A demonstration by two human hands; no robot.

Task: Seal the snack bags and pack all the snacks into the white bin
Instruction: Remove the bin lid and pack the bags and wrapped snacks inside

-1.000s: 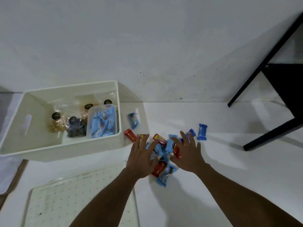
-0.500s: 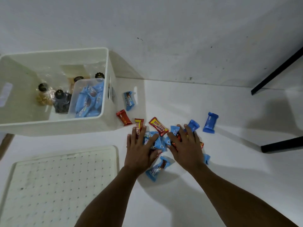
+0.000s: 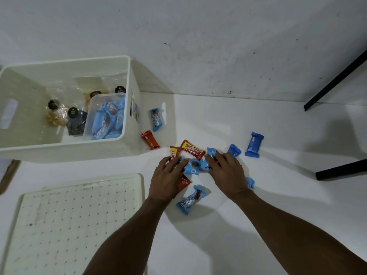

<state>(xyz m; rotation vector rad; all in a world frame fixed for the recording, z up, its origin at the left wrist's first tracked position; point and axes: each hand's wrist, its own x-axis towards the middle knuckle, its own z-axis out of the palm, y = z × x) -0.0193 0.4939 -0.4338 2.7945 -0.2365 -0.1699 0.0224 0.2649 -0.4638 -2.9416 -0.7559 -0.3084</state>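
Our left hand [image 3: 165,178] and right hand [image 3: 226,173] lie flat on the scattered snacks [image 3: 191,165], fingers spread, gripping nothing. White bin [image 3: 65,150] sits just left.

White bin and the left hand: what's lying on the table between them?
In the head view, a red wrapped candy lies close to the white bin, and a yellow-and-red wrapper sits at the left hand fingertips. Otherwise bare table.

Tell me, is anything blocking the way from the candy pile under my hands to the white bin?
Nothing visible blocks it. Only two loose candies, a red one and a blue one, lie between the pile and the white bin, whose top is open.
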